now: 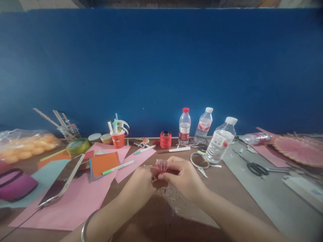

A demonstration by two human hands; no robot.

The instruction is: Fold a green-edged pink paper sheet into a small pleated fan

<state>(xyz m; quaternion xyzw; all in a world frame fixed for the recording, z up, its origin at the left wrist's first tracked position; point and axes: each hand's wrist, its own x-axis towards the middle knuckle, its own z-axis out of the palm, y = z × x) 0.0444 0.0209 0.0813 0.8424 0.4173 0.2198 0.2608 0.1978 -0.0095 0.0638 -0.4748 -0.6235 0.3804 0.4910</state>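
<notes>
A small bundle of pleated pink paper (162, 165) is pinched between both hands at the middle of the table. My right hand (180, 173) closes on it with thumb and fingers from the right. From the left, my left hand (146, 176) is curled against the same folded paper, its fingertips partly hidden. The dark-edged folds of the paper fan upward. Just beyond the hands lies a white-handled craft knife (179, 149), with a spool of red thread (166, 139) behind it.
Bottles, including a tilted water bottle (220, 140), stand back right. Scissors (254, 168) lie on a grey sheet (242, 178). To the left are a propped phone (62, 181), pink paper (83, 198), orange paper (104, 164) and a red pen cup (117, 140). A tape roll (200, 160) is near my right hand.
</notes>
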